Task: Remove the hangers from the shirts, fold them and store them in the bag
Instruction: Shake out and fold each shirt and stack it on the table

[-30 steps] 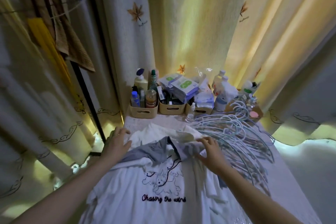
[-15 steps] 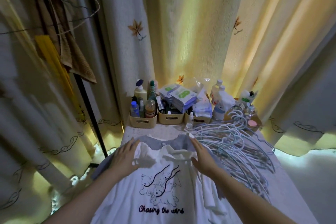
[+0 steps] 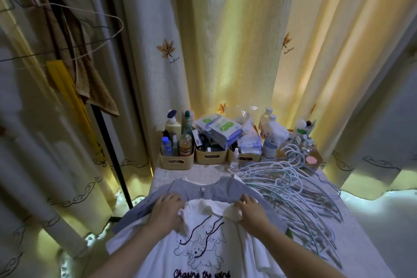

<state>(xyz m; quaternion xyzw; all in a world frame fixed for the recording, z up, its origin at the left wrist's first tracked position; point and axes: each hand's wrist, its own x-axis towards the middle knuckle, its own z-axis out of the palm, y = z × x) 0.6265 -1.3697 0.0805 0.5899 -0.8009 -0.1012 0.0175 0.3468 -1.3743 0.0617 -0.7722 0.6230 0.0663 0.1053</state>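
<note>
Folding step: white shirt (image 3: pixel 203 244) lies print-up over grey shirt (image 3: pixel 216 189) on table (image 3: pixel 198 172), left hand (image 3: pixel 165 210) and right hand (image 3: pixel 252 210) pressing its shoulders, fingers fairly straight; next, probably fold the sides inward.

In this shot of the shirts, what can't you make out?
Head view:
- white shirt: hem cut off by bottom edge.
- grey shirt: mostly under the white shirt.
- left hand, right hand: pinching or pressing unclear; fabric bunches at the thumbs.
- bottles: labels too small.
- bag: not in view.
</note>
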